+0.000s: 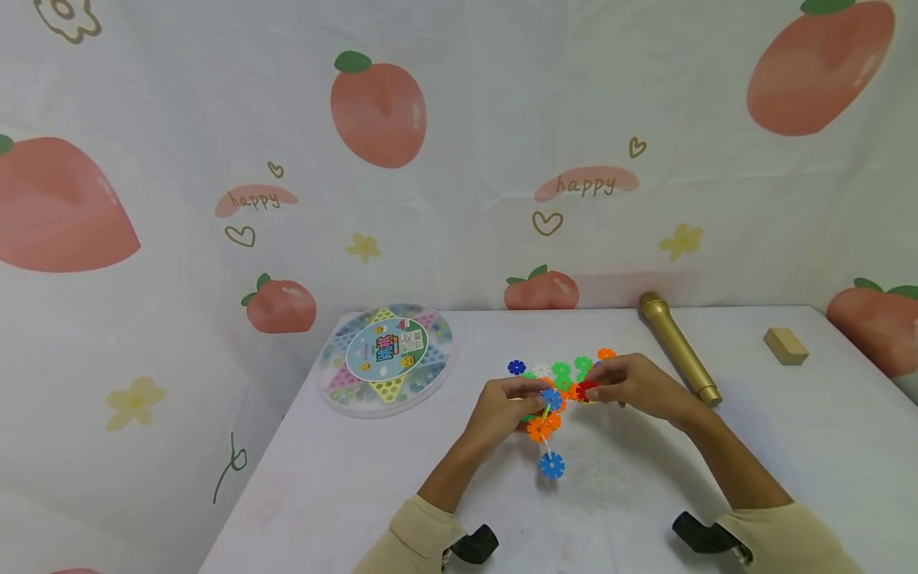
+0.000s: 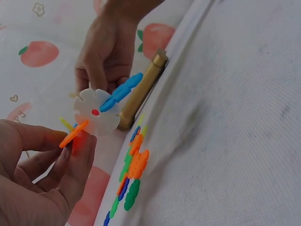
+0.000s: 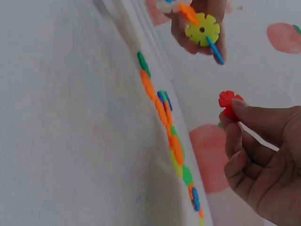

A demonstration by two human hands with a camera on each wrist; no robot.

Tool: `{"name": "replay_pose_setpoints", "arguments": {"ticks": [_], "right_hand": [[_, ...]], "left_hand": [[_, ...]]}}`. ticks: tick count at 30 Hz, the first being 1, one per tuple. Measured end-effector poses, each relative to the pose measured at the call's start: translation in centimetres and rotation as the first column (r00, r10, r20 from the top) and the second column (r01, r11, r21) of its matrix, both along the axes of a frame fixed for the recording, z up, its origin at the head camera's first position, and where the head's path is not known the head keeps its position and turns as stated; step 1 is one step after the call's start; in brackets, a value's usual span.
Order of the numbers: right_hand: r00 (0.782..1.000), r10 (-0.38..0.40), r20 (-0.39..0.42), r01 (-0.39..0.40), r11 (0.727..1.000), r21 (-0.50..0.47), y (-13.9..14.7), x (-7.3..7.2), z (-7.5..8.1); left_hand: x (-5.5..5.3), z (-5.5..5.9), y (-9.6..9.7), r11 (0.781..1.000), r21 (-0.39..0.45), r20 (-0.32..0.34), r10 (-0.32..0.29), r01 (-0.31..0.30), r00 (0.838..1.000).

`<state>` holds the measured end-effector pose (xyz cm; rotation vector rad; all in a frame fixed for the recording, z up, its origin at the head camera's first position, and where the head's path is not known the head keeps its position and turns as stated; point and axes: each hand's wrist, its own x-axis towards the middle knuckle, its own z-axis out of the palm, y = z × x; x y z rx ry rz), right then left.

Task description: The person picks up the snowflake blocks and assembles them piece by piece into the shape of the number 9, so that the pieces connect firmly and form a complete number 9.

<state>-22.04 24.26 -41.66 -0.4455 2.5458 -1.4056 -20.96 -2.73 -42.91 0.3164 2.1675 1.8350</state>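
Pinching a small red notched plastic disc (image 3: 227, 100) in the right grip (image 1: 641, 389), and pinching a multicoloured cluster of slotted plastic discs (image 1: 539, 430) by an orange one in the left grip (image 1: 502, 413). Holding both above the white, faintly woven-looking worktop (image 1: 402, 494), apart from each other. Looks partway done, tbh: got several slotted together at angles, but not the red yet. Probably left with more to add, given the flat spread of bright flower-edged discs (image 1: 562, 381) toward the far edge. Seem thin and stiff, with slits round the rims. Further out, can spot a round star-printed plastic case (image 1: 344, 351) at the far left corner, a gold microphone-shaped stick (image 1: 677, 347) right of centre, and a pale wooden-looking block (image 1: 786, 347) near the far right corner.
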Motion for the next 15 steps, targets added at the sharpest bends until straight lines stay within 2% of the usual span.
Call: {"name": "replay_pose_setpoints", "arguments": {"ticks": [6, 15], "right_hand": [[0.999, 0.030, -0.034, -0.032, 0.998, -0.047, -1.1, 0.8, 0.7], [0.998, 0.036, -0.059, -0.041, 0.996, -0.081, -1.7, 1.2, 0.4]], "left_hand": [[0.1, 0.2, 0.0, 1.000, 0.002, 0.012, -0.001, 0.001, 1.000], [0.2, 0.3, 0.0, 1.000, 0.021, 0.009, 0.001, -0.002, 1.000]]}}
